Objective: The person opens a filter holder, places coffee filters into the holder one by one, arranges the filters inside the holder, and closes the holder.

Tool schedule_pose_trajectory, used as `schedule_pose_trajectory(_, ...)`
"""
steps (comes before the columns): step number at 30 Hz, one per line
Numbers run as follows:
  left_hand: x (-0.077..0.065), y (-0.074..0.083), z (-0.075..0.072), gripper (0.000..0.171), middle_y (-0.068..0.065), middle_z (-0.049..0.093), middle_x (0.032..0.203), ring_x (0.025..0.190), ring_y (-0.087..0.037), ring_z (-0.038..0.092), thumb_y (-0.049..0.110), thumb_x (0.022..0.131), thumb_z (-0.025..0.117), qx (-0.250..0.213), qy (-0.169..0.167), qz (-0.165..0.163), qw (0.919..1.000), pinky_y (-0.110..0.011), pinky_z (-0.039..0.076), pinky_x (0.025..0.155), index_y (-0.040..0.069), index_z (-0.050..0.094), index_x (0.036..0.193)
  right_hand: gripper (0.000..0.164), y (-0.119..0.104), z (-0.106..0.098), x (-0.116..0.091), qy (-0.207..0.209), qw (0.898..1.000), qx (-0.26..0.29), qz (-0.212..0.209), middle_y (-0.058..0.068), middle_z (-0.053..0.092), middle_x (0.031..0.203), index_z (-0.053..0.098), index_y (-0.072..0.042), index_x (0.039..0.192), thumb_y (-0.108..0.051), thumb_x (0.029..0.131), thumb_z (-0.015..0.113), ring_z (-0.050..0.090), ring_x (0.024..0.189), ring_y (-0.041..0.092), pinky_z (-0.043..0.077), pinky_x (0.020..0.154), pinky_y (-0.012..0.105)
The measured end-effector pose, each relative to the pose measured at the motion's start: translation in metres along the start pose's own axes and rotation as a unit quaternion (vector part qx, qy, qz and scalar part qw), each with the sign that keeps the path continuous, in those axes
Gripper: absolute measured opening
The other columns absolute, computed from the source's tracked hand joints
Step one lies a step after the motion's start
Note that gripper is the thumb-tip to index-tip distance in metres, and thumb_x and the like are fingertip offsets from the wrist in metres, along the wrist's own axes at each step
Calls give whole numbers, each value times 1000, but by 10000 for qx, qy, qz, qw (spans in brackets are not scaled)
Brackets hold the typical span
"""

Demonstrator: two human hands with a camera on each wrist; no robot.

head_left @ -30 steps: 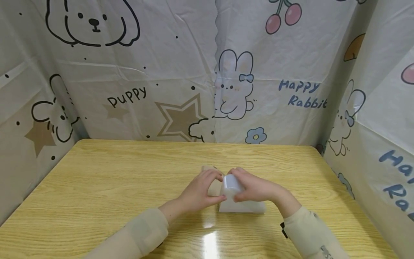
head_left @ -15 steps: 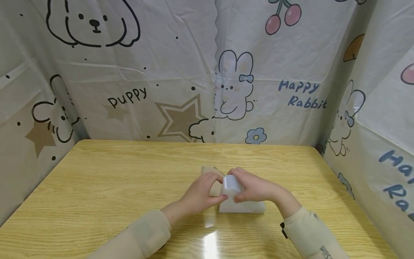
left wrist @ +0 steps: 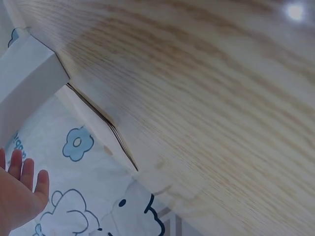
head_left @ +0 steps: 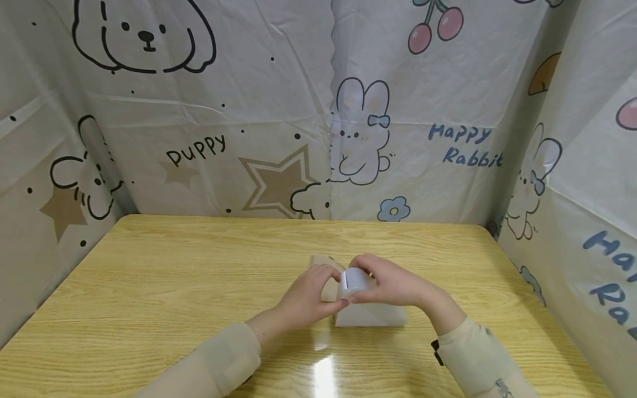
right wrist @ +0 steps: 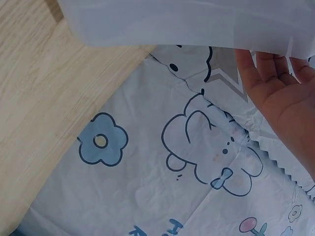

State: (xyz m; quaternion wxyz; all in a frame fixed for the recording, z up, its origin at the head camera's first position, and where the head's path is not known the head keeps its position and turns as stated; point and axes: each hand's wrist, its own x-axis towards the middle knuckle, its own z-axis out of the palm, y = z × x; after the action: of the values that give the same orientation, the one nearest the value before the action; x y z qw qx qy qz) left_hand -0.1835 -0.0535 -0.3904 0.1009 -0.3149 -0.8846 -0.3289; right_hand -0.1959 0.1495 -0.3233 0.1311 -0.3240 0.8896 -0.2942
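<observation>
A white, box-like object [head_left: 370, 316] with a wide base and a narrower rounded top stands on the wooden table [head_left: 209, 265], right of its middle. In the right wrist view its smooth, slightly translucent side [right wrist: 187, 24] fills the top edge. My right hand [head_left: 398, 282] grips the top, thumb on the near side and fingers reaching to the far side. At the object's left end, my left hand [head_left: 306, 296] curves its thumb and fingers around the edge. Behind the left hand lies a thin beige flat piece [head_left: 319, 261], partly hidden; its layered edge [left wrist: 110, 125] shows in the left wrist view.
A white cloth [head_left: 278, 99] printed with cartoon animals hangs behind the table. Another printed sheet [head_left: 592, 188] closes off the right side, near the table's edge. Glare [head_left: 323, 376] shines on the tabletop at the front.
My right thumb has moved left along the white object's near side, and its fingers have lifted slightly. The object has shifted a little left and its top has turned slightly. My left hand stays almost still.
</observation>
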Motion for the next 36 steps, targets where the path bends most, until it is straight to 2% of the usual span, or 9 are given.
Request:
schedule_pose_trajectory(10,-5,-6,-7,31,4,61,106,105,-15,56,29,80,73,-127,-61,-257,9996,-34,49,92,16,55,102,39,0,-9,-3,136,9999,-21,-4,1,59,102,54,-10,111,-29,81,71,53,91,15,48,76,26)
schedule_pose_trajectory(13,-7,-7,-9,31,5,61,106,105,-14,56,29,80,73,-148,-52,-301,9994,-34,49,91,16,56,102,38,-2,-12,-4,146,9999,1,60,0,59,102,54,-11,111,-27,81,71,53,91,15,50,76,29)
schedule_pose_trajectory(21,-13,-10,-17,33,4,61,104,103,-19,58,27,79,73,-351,-101,-454,9983,-35,49,90,15,56,104,38,-6,-16,-4,226,9995,-197,103,-2,60,103,55,-12,110,-25,79,73,53,95,14,47,82,30)
schedule_pose_trajectory(26,-16,-13,-21,33,5,61,104,104,-18,58,27,80,73,-355,-144,-488,9981,-37,49,91,16,55,105,39,-7,-18,-6,282,9993,-199,168,-1,61,104,55,-12,111,-24,79,73,54,97,16,47,84,34)
schedule_pose_trajectory(36,-23,-18,-29,36,3,61,108,108,-19,58,29,80,72,-238,-285,-560,9977,-40,47,96,15,56,109,40,-9,-24,-11,333,9989,-172,274,-3,61,102,55,-13,111,-27,79,73,53,96,16,47,81,31)
